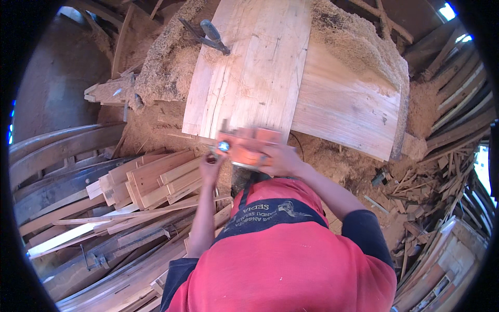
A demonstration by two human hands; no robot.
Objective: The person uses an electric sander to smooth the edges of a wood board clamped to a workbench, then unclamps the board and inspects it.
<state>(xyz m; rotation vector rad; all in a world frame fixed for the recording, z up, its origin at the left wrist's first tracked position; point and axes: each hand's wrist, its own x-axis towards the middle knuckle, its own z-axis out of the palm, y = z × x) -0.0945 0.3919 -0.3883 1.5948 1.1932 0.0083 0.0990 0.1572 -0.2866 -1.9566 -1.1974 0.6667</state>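
Note:
An orange electric planer [248,148], smeared by motion, is in front of my body at the near end of a wide pale board [244,99]. My right hand [285,160] is wrapped round the planer's right part. Beside its left end is my left hand [210,163], fingers curled together; what they hold, if anything, is too small to make out. A dark cord [297,143] curves just right of the planer. Farther up the board lies a hand tool with a blue-grey handle [210,31], among shavings.
Another pale board [345,106] extends to the right, partly covered by shavings [358,49]. Stacked cut timber [156,177] fills the left side, with a metal clamp [93,258] lower down. Offcuts [410,208] and leaning planks [462,99] are on the right.

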